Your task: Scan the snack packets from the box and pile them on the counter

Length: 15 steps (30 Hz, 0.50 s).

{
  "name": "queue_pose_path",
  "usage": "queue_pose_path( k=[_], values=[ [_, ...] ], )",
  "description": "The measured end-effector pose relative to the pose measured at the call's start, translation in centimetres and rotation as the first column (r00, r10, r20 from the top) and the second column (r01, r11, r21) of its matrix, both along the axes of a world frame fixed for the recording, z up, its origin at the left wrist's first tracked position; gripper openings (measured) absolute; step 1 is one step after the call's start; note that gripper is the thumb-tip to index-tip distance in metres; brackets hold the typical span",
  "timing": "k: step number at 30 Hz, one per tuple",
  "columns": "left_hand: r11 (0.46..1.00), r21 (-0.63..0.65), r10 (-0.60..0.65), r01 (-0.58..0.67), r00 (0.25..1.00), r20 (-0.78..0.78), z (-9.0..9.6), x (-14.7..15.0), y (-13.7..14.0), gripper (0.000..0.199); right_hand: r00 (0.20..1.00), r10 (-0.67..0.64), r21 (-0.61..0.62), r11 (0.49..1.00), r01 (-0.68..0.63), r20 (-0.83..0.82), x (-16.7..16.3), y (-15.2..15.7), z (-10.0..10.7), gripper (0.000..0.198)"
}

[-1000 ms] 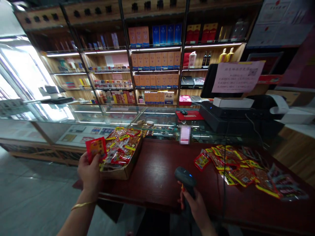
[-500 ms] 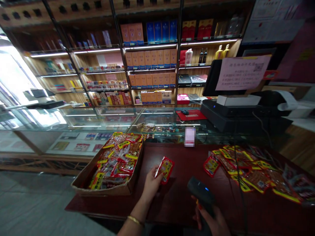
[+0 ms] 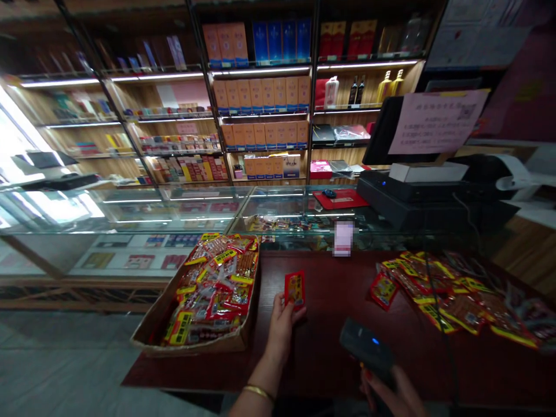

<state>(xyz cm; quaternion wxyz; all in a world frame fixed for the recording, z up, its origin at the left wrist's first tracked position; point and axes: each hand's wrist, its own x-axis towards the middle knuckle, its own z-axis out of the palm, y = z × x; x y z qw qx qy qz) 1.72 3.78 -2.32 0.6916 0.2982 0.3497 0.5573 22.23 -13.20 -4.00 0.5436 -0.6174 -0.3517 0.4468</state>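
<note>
Between the thumb and fingers of my left hand [image 3: 282,324] is a small red snack packet [image 3: 295,288] with a yellowish middle, held over the dark red tabletop [image 3: 321,330]. My right hand [image 3: 388,391] grips the handle of a black barcode scanner [image 3: 367,347] whose blue light glows; its head points towards the left. To the left of my left hand stands an open cardboard box [image 3: 208,347] full of red and yellow snack packets [image 3: 221,278]. A similar single red packet [image 3: 384,291] lies on the table beside a spread pile of packets [image 3: 456,295] on the right.
Behind the table runs a glass display counter [image 3: 182,209], with a mouse on a red mat [image 3: 341,200]. A monitor [image 3: 382,133] with a paper notice stands on a black cash drawer [image 3: 408,200]. A cable hangs across the right side. Shelves of boxes [image 3: 260,95] line the back.
My left hand has turned the snack packet more upright. The view has shifted slightly, and the scanner in my right hand sits a little further right and lower in the picture.
</note>
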Motion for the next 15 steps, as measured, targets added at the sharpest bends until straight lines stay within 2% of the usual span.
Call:
queue_pose_path(
  k=[2,7,12,15],
  values=[
    [0.999,-0.045,0.002,0.001,0.998,0.057,-0.4,-0.1,0.3,0.040,0.999,-0.032,0.041,0.999,0.032,-0.009,-0.4,-0.1,0.1,0.059],
    [0.996,-0.090,-0.010,0.022,0.992,0.124,-0.5,-0.2,0.7,0.038,0.998,0.009,0.082,0.997,-0.004,-0.055,-0.7,0.2,0.2,0.059],
    [0.987,-0.156,-0.025,0.047,0.989,0.143,0.3,-0.2,0.4,0.025,0.993,0.117,0.048,0.992,-0.117,0.002,0.1,1.0,0.1,0.059],
    [0.984,-0.167,-0.031,0.057,0.987,0.157,0.8,-0.2,0.2,0.021,0.991,0.128,-0.006,0.992,-0.127,0.035,-0.2,1.0,0.7,0.062]
  ],
)
